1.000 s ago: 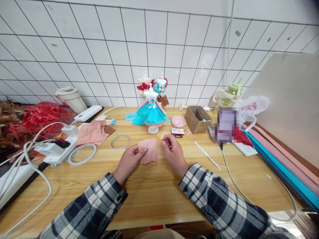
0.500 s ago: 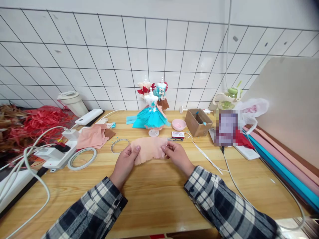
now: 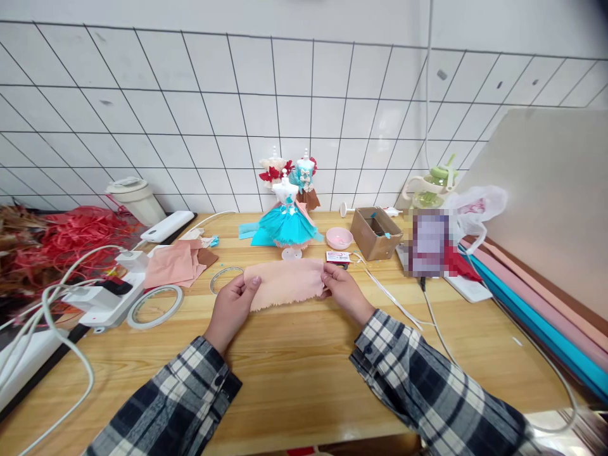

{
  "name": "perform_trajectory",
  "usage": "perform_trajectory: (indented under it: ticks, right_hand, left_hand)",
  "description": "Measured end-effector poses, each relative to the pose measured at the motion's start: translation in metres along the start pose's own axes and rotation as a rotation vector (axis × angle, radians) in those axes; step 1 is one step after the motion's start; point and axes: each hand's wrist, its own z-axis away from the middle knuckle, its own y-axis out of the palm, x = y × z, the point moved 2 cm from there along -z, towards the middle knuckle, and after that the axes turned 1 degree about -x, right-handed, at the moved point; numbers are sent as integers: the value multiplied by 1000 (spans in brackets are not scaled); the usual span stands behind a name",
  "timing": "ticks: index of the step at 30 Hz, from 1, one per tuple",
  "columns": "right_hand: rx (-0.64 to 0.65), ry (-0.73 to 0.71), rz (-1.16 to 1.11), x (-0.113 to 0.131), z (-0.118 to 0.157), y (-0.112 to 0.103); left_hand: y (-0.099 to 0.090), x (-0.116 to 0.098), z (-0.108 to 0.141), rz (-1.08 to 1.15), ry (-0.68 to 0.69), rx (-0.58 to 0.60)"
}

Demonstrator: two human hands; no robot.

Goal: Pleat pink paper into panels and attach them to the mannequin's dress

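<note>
Both ends of a pale peach rectangular sheet [image 3: 285, 286], ragged along its lower edge, are pinched between thumb and fingers — left hand [image 3: 231, 313], right hand [image 3: 348, 293] — stretching it over the middle of the light wooden desk [image 3: 294, 380]. Beyond it, toward the back edge, stands a small white dress form in a turquoise skirt [image 3: 287, 226]; right of that, a round pink bowl [image 3: 339, 246] and an open brown cardboard box [image 3: 365, 238].
</note>
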Motion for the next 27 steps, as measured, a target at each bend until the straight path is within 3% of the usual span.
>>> perform_trajectory:
  ticks: [7,15,18,20,23,25,27]
  right_hand:
    - [-27,-79,102,0,1,-1]
    - [-1,77,-55,8,2,-1]
    - [8,103,-15,8,3,-1]
    - [14,105,160,7,3,-3]
    - [10,-13,633,7,6,-8]
    - [-7,-137,903,10,7,-12]
    - [-26,-216,1043,11,8,-15]
  left_hand:
    - [0,1,0,29,-21,10]
    - [0,3,1,159,-90,35]
    - [-2,7,-2,-1,-69,26]
    - [-4,9,-4,-275,-30,11]
    - [-3,11,-5,-624,45,58]
    - [-2,12,-4,-684,64,83]
    - [-3,11,-4,-597,58,40]
